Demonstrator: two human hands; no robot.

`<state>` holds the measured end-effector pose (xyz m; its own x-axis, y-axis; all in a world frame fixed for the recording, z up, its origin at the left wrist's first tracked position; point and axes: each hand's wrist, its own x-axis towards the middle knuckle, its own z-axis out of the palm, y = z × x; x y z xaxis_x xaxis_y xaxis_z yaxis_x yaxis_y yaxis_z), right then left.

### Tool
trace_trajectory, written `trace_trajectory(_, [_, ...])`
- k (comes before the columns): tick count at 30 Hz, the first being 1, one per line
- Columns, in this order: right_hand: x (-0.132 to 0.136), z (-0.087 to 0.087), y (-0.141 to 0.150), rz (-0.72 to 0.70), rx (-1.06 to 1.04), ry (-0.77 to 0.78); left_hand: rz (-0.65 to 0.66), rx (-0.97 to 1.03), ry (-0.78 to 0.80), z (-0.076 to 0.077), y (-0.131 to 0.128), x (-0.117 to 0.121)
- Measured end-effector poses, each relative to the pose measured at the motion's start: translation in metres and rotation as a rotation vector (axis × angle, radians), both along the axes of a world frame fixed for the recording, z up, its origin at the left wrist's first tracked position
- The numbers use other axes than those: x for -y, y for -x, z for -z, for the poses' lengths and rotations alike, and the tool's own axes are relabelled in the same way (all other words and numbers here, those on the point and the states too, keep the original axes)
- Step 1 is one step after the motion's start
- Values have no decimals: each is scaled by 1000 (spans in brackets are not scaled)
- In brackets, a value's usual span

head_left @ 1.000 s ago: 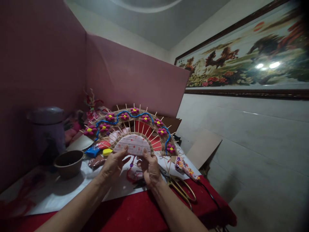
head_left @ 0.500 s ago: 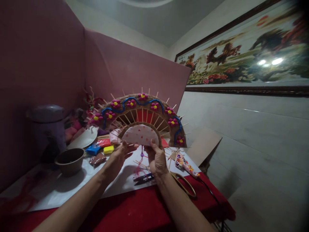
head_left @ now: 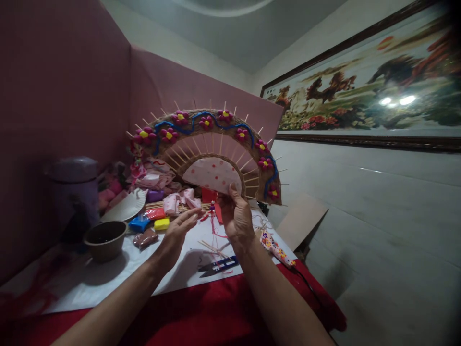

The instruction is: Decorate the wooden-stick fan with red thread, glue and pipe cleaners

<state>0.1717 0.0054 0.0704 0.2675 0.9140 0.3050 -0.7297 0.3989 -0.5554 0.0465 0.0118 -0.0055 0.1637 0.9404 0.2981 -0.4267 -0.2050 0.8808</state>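
My right hand (head_left: 236, 217) is closed on the lower right edge of a half-round craft fan (head_left: 212, 149) and holds it upright above the table. The fan has a dotted pink centre, wooden skewer spokes, a brown woven rim, a blue wavy cord and pink flowers with yellow hearts. A red tassel (head_left: 213, 222) hangs beneath it. My left hand (head_left: 176, 235) is open just below and left of the fan, fingers stretched, touching nothing.
On the white sheet (head_left: 108, 274) over the red cloth (head_left: 201, 312) lie small snips (head_left: 218, 265), a patterned glue gun (head_left: 276, 248), loose skewers, clay blocks (head_left: 151, 218), a brown bowl (head_left: 104, 239), a paper plate (head_left: 124, 205) and a lidded pot (head_left: 74, 187). Pink boards stand behind.
The fan has risen off the table and higher. My left hand has let go of it and dropped away, leaving only my right hand holding it.
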Motion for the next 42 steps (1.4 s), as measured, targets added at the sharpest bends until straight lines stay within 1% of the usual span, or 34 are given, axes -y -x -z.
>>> trace_trajectory(3, [1,7,8,5,45,-13,96,-4,-36,-2,-3,6])
trace_trajectory(6, [-1,9,12,27,80,-40,160,-62,-61,4,-4,4])
trace_trajectory(9, [-4,0,9,37,54,-63,167,-138,-74,12,-3,-3])
trace_trajectory(13, [-7,-21,-1,39,-6,-88,147,-259,-68,18,-1,-10])
trace_trajectory(15, [-9,-30,-6,56,-3,-104,102,-334,-42,20,-1,-12])
trace_trajectory(17, [-10,-37,-10,81,15,-118,-9,-414,-58,22,0,-12])
trace_trajectory(19, [-10,-41,-12,105,27,-114,-128,-451,-108,22,0,-12])
trace_trajectory(21, [-8,-42,-12,120,31,-95,-178,-411,-145,20,0,-11])
trace_trajectory(23, [-4,-39,-11,116,18,-80,-170,-327,-145,15,0,-7])
trace_trajectory(26, [5,-25,-5,81,-13,-56,-98,-176,-79,2,0,2])
trace_trajectory(28, [11,-8,0,73,-17,-27,-21,-44,-40,-7,0,6])
trace_trajectory(30, [15,12,4,55,-9,11,44,79,-59,-12,2,8])
trace_trajectory(32, [17,33,7,14,-25,64,86,159,-90,-14,4,8])
trace_trajectory(34, [18,50,9,-43,-27,97,100,202,-84,-15,6,6])
trace_trajectory(37, [19,68,10,-111,1,120,82,202,-15,-15,9,3])
trace_trajectory(39, [22,75,5,-147,80,131,71,160,16,-17,9,3])
trace_trajectory(40, [24,77,-1,-163,163,143,65,143,21,-19,8,3])
trace_trajectory(42, [32,80,-19,-152,421,187,34,136,13,-22,8,3])
